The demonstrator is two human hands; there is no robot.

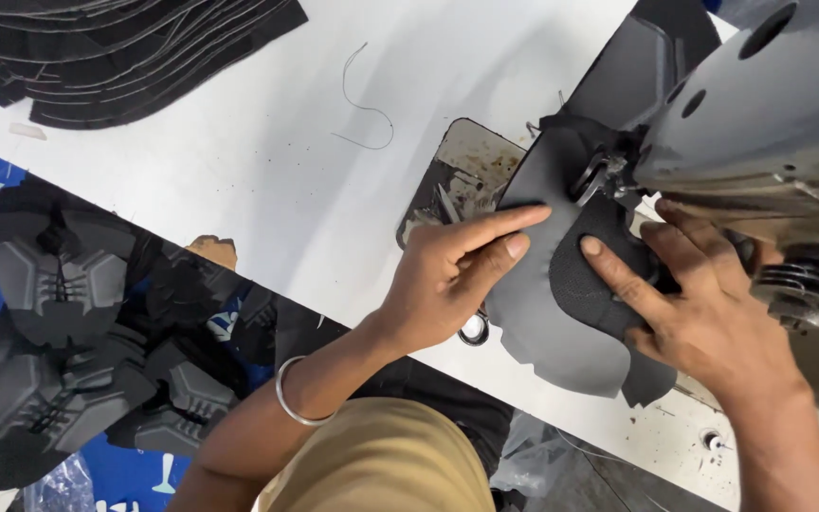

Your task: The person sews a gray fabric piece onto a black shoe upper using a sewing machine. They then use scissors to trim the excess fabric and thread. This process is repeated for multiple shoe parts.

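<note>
Left hand lay flat, fingers pressed together on the grey shoe-upper panel. Right hand spread, fingertips pinning the textured black piece onto it. Just beyond the fingertips, the panel's edge sat under the sewing machine foot. Judged mid-seam; how much was stitched could not be told. Far past the left fingers, stacked black cut pieces.

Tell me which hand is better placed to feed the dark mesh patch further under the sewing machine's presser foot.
Probably the right hand: its fingers already press on the mesh patch close to the presser foot. The left hand rests at the grey shoe panel's outer edge.
</note>
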